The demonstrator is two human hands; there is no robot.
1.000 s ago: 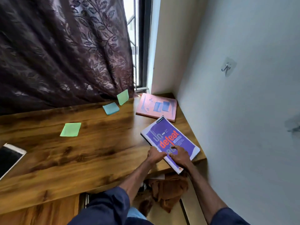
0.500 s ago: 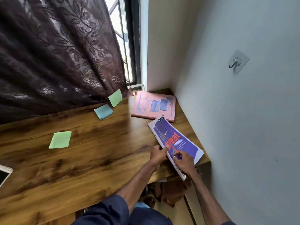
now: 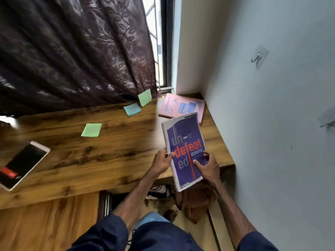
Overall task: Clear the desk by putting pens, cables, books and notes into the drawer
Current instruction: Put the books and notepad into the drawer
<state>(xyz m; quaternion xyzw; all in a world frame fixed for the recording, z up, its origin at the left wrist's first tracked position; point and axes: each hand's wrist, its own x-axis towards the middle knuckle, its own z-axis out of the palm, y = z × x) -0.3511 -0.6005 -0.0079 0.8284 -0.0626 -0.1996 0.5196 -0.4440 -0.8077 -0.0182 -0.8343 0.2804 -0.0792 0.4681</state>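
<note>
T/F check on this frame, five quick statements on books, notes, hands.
1. Both hands hold the purple book. True: left hand at its left edge, right hand on the cover.
2. The pink book sits in the far corner by the wall. True.
3. Only one sticky note is on the desk. False: two green, one blue.
4. The phone lies on the pink book. False: it lies at the desk's left end.
5. The purple book lies closed. True.

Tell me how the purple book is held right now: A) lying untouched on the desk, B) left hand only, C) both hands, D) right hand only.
C: the left hand grips the purple book at its left edge and the right hand its lower right cover.
</note>
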